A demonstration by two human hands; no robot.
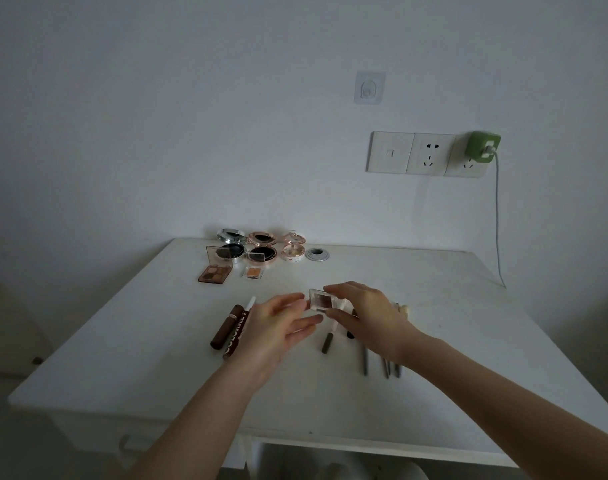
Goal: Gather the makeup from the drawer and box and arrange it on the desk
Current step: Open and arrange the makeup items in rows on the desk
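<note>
My right hand (368, 315) holds a small clear square case with a dark brown pan (325, 300) above the middle of the white desk (469, 306). My left hand (278, 327) is beside it with fingers apart, fingertips at the case's left edge. Three open round compacts (261, 249) stand in a row at the back. In front of them lie an open brown eyeshadow palette (215, 271) and a small orange pan (252, 272). Brown tubes (228, 325) and a white pencil (250, 303) lie left of my hands. Pencils and brushes (365, 362) lie partly hidden under my right hand.
A grey cable grommet (316, 254) sits in the desk at the back. On the wall are sockets (430, 154) with a green charger (482, 147) and a cable hanging down to the right. The desk's front edge (191, 415) is close to me.
</note>
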